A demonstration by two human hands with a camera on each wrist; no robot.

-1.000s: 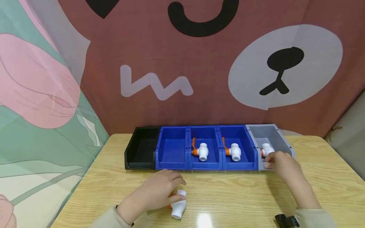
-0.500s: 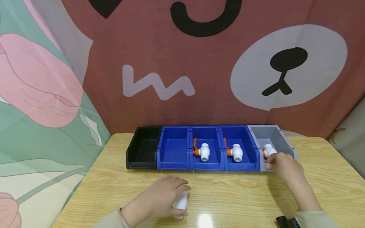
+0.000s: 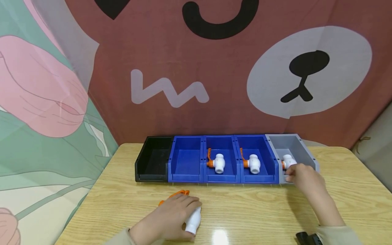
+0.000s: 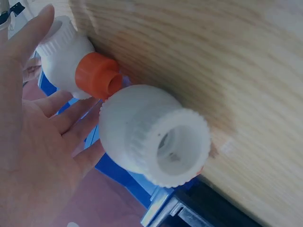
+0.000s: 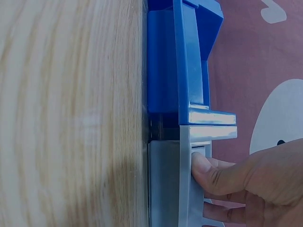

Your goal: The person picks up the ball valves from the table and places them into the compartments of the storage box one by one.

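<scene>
Left hand (image 3: 166, 216): drawn back slightly, baring orange plastic lever (image 3: 184, 192); spread wide at white round-bodied plastic valve (image 3: 194, 221).
Right hand (image 3: 307, 178): pinching front edge of grey plastic bin (image 3: 287, 142).

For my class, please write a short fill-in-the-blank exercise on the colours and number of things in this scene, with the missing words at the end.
1. In the head view, the leftmost bin is coloured ____.
2. The right hand touches the front of the ____-coloured bin.
3. Of the three blue bins, exactly ____ contain valves.
4. By the left hand, the body of the nearby valve is coloured ____.

Missing words: black; gray; two; white.
</scene>
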